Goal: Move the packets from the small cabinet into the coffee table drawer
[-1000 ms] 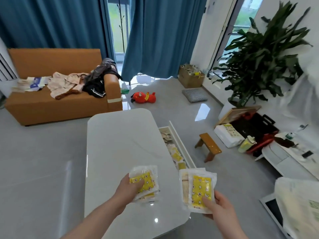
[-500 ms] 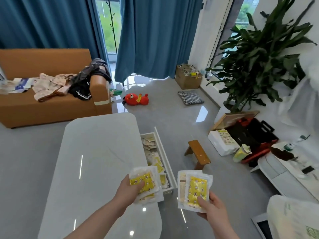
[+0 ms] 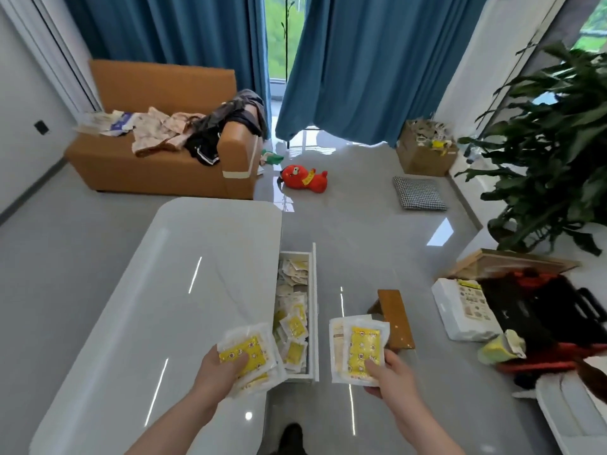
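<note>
A person stands at a glossy white worktop [image 3: 184, 290] whose drawer [image 3: 314, 310] is pulled out, its long axis running away from the viewer. Each hand holds a small stack of flat packets, white-edged with yellow printed centres. The left hand [image 3: 216, 376] grips its stack [image 3: 249, 353] tilted, over the worktop's edge. The right hand [image 3: 391, 372] pinches its stack [image 3: 359, 346] upright, right of the drawer. Many similar packets [image 3: 294, 326] fill the drawer, too jumbled to count.

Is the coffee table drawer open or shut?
Open: the drawer is pulled out from the coffee table, with packets visible inside.
</note>
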The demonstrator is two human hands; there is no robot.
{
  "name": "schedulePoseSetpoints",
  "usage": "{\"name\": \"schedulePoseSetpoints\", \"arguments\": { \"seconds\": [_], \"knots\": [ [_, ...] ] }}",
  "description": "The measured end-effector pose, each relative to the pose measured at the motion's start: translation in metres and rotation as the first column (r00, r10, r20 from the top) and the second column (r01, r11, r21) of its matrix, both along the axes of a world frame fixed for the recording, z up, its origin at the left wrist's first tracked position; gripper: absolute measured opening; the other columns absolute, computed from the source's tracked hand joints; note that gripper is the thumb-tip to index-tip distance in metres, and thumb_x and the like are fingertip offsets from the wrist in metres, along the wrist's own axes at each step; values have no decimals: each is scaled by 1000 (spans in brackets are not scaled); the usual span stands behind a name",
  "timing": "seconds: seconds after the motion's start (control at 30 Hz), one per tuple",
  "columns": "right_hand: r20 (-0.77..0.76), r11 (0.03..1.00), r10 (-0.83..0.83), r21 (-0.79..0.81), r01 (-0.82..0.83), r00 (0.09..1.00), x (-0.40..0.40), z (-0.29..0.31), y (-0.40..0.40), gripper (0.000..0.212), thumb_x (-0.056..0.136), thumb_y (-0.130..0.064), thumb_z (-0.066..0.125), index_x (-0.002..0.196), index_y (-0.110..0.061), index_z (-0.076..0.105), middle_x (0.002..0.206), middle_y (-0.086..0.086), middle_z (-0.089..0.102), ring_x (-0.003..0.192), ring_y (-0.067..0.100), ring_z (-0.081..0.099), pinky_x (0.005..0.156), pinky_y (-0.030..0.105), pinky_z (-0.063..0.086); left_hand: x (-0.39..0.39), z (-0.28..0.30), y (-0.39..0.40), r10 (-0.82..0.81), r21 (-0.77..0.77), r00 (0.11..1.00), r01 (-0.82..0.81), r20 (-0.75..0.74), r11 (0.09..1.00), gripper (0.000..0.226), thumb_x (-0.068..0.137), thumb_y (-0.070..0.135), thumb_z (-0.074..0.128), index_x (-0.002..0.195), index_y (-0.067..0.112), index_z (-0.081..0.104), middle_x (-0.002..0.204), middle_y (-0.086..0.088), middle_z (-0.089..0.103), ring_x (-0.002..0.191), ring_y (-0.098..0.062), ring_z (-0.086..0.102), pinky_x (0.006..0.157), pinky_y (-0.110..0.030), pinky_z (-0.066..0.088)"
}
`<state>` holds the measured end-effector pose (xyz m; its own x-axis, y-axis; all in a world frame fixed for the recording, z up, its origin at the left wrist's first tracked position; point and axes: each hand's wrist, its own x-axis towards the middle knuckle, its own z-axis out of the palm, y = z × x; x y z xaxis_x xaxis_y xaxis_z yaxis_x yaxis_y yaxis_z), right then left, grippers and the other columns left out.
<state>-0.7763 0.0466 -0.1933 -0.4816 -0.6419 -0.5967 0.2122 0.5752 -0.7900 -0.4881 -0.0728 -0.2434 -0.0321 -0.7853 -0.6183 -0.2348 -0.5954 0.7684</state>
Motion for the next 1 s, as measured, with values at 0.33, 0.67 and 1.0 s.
{"name": "schedulePoseSetpoints", "arguments": {
  "seconds": [0.33, 0.67, 1.0],
  "knots": [
    [5, 987, 118, 112, -118, 993, -77, -42, -116, 18, 96, -3, 63, 103, -18, 72, 83, -6, 79, 85, 20, 73, 61, 31, 56, -65, -70, -97, 16, 172, 998, -26, 57, 985, 20, 94, 18, 67, 114, 21, 65, 106, -4, 75, 96, -24, 72, 91, -48, 58],
    [78, 952, 97, 284, -116, 992, -132, -162, -225, 18, 95, -2, 65, 104, -16, 70, 93, 2, 76, 82, 21, 70, 58, 31, 53, -153, -182, -207, -118, 258, 972, 63, 203, 964, 30, 91, 19, 64, 119, 21, 53, 111, -2, 64, 100, -19, 63, 87, -36, 54],
    [114, 901, 272, 317, -295, 955, -147, -329, -323, 24, 99, -8, 60, 102, -30, 71, 96, -7, 77, 88, 14, 72, 65, 29, 55, -190, -349, -256, -92, 319, 964, 8, 251, 948, 37, 92, 27, 64, 126, 26, 50, 113, 4, 63, 99, -16, 62, 75, -30, 52]
  ]
}}
